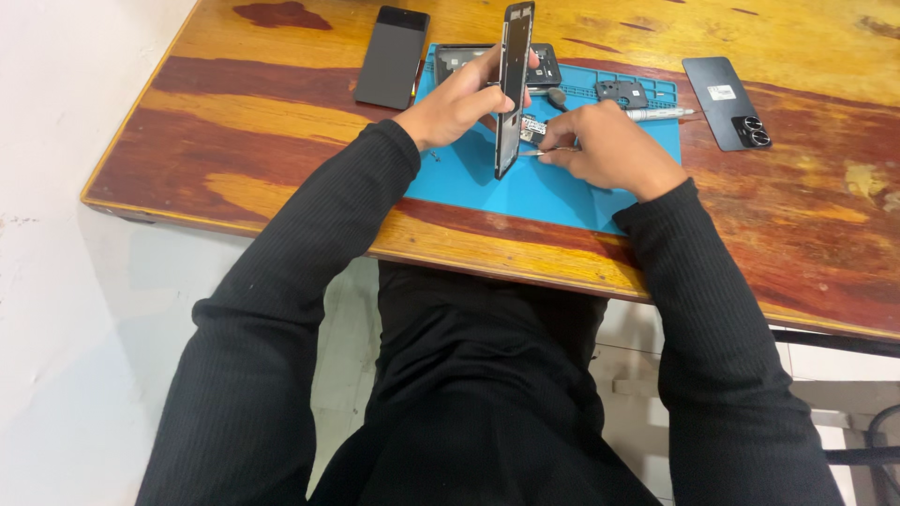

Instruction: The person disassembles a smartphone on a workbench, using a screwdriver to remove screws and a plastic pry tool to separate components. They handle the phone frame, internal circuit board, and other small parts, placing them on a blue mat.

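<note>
My left hand (457,100) grips an opened phone body (514,84) and holds it on edge, upright over the blue work mat (487,183). My right hand (605,145) pinches thin metal tweezers (534,152) whose tip touches the lower inside of the phone body, beside a small loose part (532,126). Both arms wear black ribbed sleeves.
On the wooden table (281,122) lie a dark phone screen (392,58) at the back left and a black back cover (727,101) with camera rings at the right. A screwdriver (656,114), a small black part (622,92) and another dark part (459,58) rest on the mat.
</note>
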